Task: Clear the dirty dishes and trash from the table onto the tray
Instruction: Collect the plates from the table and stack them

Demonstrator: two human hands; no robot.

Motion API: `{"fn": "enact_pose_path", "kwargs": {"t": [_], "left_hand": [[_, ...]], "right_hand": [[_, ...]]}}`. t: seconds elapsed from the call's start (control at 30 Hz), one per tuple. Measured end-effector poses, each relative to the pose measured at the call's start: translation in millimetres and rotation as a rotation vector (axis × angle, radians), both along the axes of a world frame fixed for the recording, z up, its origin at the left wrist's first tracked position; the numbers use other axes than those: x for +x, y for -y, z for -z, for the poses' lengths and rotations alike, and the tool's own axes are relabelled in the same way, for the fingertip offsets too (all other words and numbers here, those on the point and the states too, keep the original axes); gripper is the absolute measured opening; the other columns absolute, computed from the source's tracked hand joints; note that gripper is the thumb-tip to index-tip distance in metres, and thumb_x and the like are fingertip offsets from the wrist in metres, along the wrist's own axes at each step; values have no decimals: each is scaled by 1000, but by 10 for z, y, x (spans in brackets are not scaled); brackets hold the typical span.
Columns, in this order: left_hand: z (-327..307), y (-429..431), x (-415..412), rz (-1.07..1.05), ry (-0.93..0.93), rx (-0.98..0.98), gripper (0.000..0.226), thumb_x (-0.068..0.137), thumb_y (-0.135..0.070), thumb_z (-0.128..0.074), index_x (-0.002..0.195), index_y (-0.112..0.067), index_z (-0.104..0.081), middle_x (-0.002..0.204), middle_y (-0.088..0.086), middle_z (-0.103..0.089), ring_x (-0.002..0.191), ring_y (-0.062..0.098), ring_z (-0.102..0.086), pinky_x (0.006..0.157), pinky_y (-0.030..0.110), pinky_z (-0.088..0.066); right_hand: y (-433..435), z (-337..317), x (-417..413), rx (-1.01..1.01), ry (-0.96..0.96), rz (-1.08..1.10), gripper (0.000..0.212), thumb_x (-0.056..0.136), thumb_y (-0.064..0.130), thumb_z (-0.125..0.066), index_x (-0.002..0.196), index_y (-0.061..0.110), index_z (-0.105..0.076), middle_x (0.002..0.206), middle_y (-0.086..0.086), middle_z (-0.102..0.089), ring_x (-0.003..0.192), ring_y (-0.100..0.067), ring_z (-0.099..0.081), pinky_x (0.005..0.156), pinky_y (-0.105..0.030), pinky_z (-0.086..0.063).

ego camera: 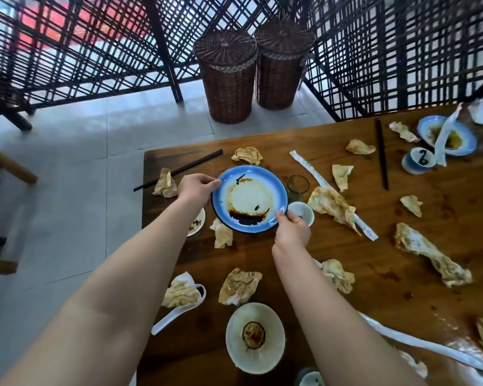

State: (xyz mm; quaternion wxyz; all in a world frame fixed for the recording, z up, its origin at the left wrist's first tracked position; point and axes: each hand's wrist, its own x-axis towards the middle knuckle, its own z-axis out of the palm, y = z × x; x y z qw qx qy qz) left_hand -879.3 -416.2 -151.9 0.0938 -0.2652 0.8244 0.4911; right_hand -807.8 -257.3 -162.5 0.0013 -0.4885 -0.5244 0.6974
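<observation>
Head view, dirty table, item list.

- L hand [197, 188]: arm stretched fwd from lower left, back of hand up. Fingers curled at far-left rim of blue plate [250, 199], thumb on top of rim; grips it.
- R hand [292, 231]: forearm in from bottom centre, back of hand up. Thumb on top of plate's near-right rim, fingers tucked below; pinches it. Both grips narrow, only rim-thick.
- Blue plate: between the 2 hands, near left end of table [402, 246]. White centre, brown sauce ring, dark sauce pooled at near edge. Cannot tell if it sits on the wood or is lifted off.
- Glass [298, 185]: just right of plate, upright.
- Small white cup [301, 213]: at plate's near-right, beside R hand.
- Small dish [198, 225]: near-left of plate, partly under L forearm.
- Chopsticks [179, 170]: far-left of plate, flat, one end past table edge.
- Napkins [240, 286]: crumpled, stained, scattered all round plate; one just beside its near-left rim.
- Paper sleeve [318, 176]: right of plate, past glass, diagonal.
- White bowl [255, 337]: well nearer camera than plate, brown residue in the bottom.
- White spoon [176, 313]: near-left of plate, napkin in its scoop.
- Second blue plate [463, 135] w/ small blue cup [418, 160]: far right of plate, well apart.
- Wicker baskets [229, 79]: x2, lidded, on floor beyond plate.
</observation>
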Motion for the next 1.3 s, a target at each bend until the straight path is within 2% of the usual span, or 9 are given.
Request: {"fn": "enact_pose_path", "kwargs": {"t": [0.07,0.3,0.4,0.53,0.63,0.8,1.0,1.07,1.3], "left_hand": [[45,56,-81,12,-7,8,17,87,-29,-70,97,-16,-72,99,-4,-64,89,12,-56,72,25,-43],[240,224,-355,48,-11,-7,11,83,-30,-74,87,-20,-72,109,1,-67,106,19,-57,97,37,-49],[327,253,-456,86,-17,-29,19,84,-30,-73,96,-15,-75,107,-1,-66,103,17,-56,89,31,-47],[430,229,-533,136,-21,-79,21,85,-27,-73,100,-13,-75,101,-2,-65,96,13,-54,80,27,-42],[513,200,-567,146,-19,-107,23,85,-27,-72,101,-12,-75,100,-2,-64,97,14,-54,81,28,-43],[622,162,-641,180,-35,-172,23,85,-28,-72,102,-12,-75,98,-2,-65,93,13,-52,83,28,-44],[655,85,-727,238,-43,-241,21,86,-26,-72,101,-13,-75,95,-4,-64,93,12,-52,85,27,-43],[672,67,-741,248,-48,-244,21,86,-26,-72,102,-13,-75,97,-4,-64,94,12,-52,85,27,-43],[692,37,-756,290,-61,-307,22,87,-27,-70,102,-12,-73,106,1,-67,93,12,-51,79,26,-38]], "right_hand": [[68,9,-41,46,11,-2,35,91,14,-64,125,9,-62,123,-5,-63,116,-22,-56,92,-28,-44],[279,137,-174,100,59,47,28,92,11,-62,120,8,-65,117,-6,-66,109,-23,-58,90,-31,-46],[344,217,-224,102,63,60,27,93,10,-60,119,8,-65,116,-6,-67,108,-23,-60,92,-34,-48],[362,298,-298,135,60,90,26,94,10,-58,119,9,-65,114,-5,-67,103,-20,-60,87,-31,-49],[372,358,-343,163,63,95,26,95,10,-57,119,9,-64,113,-5,-67,99,-17,-59,85,-30,-50],[407,449,-390,188,89,67,30,96,12,-56,125,10,-62,118,-4,-66,109,-22,-61,90,-33,-49],[423,524,-402,218,110,13,36,97,17,-55,133,13,-56,131,-5,-57,117,-21,-56,85,-26,-45],[422,517,-404,215,114,15,39,97,17,-55,136,13,-52,135,-6,-53,121,-22,-54,90,-29,-46],[438,526,-406,226,127,4,42,98,19,-53,140,15,-49,138,-7,-45,121,-23,-53,91,-31,-48]]}}
